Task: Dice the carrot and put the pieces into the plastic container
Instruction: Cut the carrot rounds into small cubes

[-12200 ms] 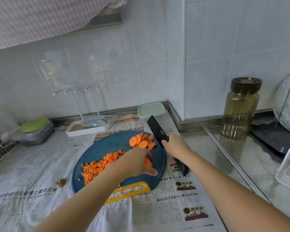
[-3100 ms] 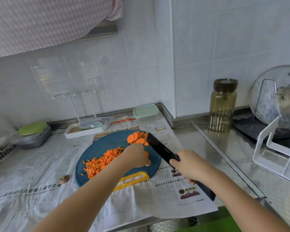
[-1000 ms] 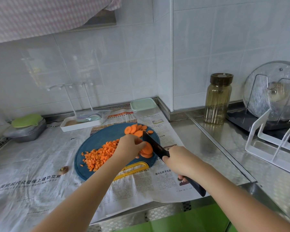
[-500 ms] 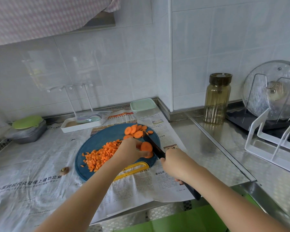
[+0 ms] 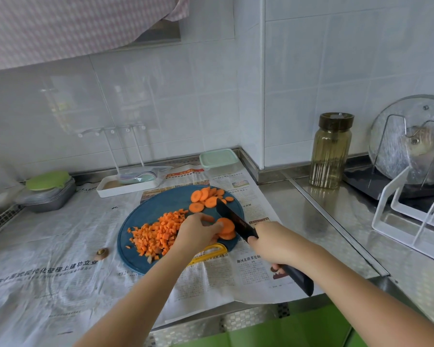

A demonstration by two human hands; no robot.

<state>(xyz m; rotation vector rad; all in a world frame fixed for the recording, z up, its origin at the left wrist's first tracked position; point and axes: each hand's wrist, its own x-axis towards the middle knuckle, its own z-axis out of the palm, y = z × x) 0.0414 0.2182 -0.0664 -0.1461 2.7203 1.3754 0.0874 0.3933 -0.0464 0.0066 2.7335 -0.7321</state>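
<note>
Lowered since earlier, knife [image 5: 232, 217] now against stacked carrot slices [image 5: 226, 227]. Steel worktop [image 5: 336, 221] under newspaper [image 5: 48, 271], tiled corner behind. Blue board [image 5: 156, 206] bearing diced pile [image 5: 158, 234]. Lidded plastic container [image 5: 218, 159] at back. Handle gripped by right hand [image 5: 273, 244]; left hand [image 5: 196, 234] fingers [image 5: 208, 227] curled, pinching stack.

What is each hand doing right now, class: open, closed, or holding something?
Left hand: fingers curled on the carrot slices, holding the stack steady.
Right hand: closed around the knife.
</note>
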